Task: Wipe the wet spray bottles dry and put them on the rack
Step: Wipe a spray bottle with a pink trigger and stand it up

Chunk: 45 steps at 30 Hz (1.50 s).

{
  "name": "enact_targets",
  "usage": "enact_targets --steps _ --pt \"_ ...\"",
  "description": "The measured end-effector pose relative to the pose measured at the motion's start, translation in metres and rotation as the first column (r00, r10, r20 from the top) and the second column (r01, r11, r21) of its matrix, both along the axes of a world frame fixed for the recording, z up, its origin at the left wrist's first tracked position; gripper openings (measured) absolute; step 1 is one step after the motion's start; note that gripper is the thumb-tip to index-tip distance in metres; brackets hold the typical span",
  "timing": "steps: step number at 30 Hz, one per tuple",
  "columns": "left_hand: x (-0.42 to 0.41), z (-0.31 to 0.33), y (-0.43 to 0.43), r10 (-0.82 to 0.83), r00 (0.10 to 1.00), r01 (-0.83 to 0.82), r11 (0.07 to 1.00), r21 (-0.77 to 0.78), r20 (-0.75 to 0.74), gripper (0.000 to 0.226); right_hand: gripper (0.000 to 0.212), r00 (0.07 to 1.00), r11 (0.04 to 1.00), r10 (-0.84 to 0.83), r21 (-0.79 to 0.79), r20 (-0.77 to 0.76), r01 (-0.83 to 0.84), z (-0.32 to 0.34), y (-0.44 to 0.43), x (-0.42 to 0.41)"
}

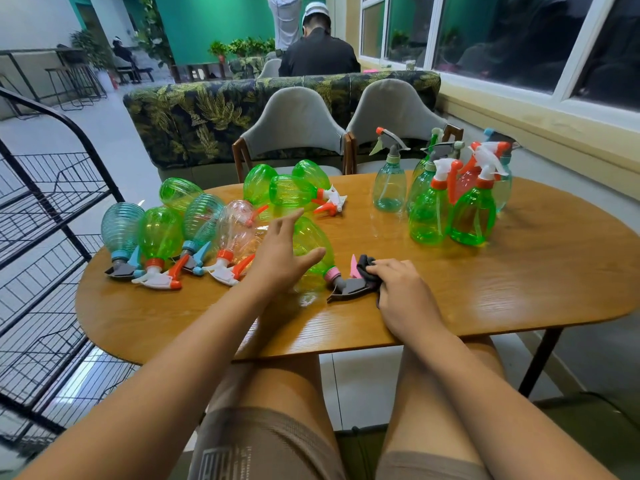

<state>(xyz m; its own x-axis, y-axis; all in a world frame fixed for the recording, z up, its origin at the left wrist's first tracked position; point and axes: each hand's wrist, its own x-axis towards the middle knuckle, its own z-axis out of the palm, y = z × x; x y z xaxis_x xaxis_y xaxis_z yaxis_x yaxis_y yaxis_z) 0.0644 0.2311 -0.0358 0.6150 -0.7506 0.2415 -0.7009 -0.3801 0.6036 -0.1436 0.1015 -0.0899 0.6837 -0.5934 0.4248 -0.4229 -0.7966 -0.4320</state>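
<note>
Glossy oval wood-grain worktop (502,299) stands beside a black wire rack (52,209) at the left, and ribbed bottles (159,233) of clear teal, green and pink plastic lie on their sides along its left half. Mid-worktop, the left grip (277,261) is spread and released over a bulbous green bottle (313,244) lying flat. The right grip (401,292) clenches a dark cloth (366,265) at its grey trigger head (349,288), with upright bottles (429,213) clustered at the right.
</note>
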Motion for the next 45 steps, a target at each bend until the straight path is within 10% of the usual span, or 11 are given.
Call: enact_targets --steps 6,15,26,34,45 --pt "0.005 0.008 0.003 -0.201 0.888 0.135 0.974 0.184 0.414 0.047 0.038 0.999 1.0 -0.024 -0.003 -0.025 0.024 0.0 0.002 -0.001" --pt "0.008 0.032 0.001 -0.372 0.756 0.091 0.874 0.476 0.539 0.101 0.045 0.999 0.998 0.001 0.07 -0.033 0.001 0.004 0.006 -0.004" --pt "0.014 0.024 -0.01 -0.32 0.668 0.047 0.92 0.39 0.672 0.088 0.048 1.0 0.996 -0.006 0.09 0.007 0.005 0.002 0.003 -0.004" --pt "0.022 0.035 0.004 -0.202 0.772 0.064 0.968 0.243 0.603 0.097 0.047 1.0 0.996 -0.018 0.093 0.018 0.016 0.0 0.0 -0.003" --pt "-0.012 0.012 0.026 -0.086 0.996 0.084 0.992 -0.093 -0.017 0.089 0.045 1.0 0.996 -0.02 0.086 0.0 0.02 0.002 0.003 -0.003"
